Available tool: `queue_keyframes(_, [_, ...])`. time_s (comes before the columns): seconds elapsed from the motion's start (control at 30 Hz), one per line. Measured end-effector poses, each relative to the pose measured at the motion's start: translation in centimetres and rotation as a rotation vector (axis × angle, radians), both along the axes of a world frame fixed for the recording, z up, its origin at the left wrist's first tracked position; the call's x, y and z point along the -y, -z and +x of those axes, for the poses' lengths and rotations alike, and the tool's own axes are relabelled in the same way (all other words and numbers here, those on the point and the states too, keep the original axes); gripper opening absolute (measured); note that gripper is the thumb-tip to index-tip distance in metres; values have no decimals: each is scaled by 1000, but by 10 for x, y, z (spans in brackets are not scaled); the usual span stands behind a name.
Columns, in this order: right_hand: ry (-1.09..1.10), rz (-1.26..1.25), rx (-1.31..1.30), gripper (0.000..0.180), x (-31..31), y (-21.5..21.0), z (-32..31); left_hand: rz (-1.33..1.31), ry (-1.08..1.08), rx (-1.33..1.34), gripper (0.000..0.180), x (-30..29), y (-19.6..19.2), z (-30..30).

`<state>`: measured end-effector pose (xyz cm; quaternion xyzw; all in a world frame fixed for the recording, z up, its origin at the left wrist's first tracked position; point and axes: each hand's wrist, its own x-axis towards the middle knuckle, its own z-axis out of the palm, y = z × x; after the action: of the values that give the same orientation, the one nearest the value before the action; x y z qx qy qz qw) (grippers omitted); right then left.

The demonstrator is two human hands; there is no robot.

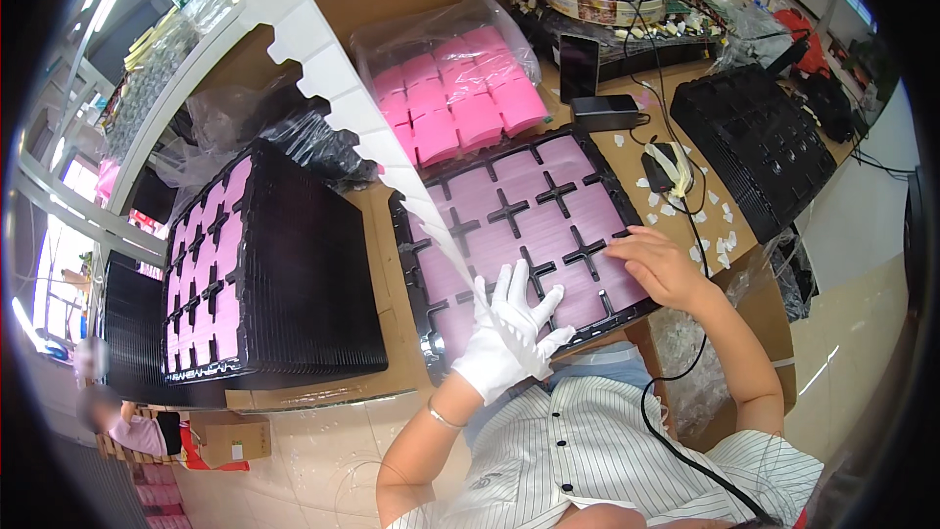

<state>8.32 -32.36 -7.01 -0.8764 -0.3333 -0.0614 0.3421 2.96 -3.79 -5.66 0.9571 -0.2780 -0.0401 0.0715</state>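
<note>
A black compartment tray lies on the table before me, its square pockets filled with pink pads. My left hand, in a white glove, rests flat with fingers spread on the tray's near pockets. My bare right hand lies on the tray's right edge, fingertips touching a pink pad. Neither hand grips anything.
A tall stack of black trays topped with pink pads stands at the left. A clear bag of pink pads lies behind the tray. Empty black trays are stacked at the right. A black adapter, cables and white scraps litter the table.
</note>
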Motion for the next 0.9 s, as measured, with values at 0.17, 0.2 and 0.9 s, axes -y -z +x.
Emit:
queue_keyframes(0.17, [-131, -163, 112, 22, 10, -4, -21, -34, -15, 4, 66, 0, -8, -6])
queue_keyframes(0.2, [-147, -199, 78, 21, 20, -7, -27, -15, -13, -25, 66, 0, -10, -9])
queue_keyframes(0.9, [-191, -11, 90, 23, -144, 17, -60, -228, -137, 157, 45, -61, -8, -49])
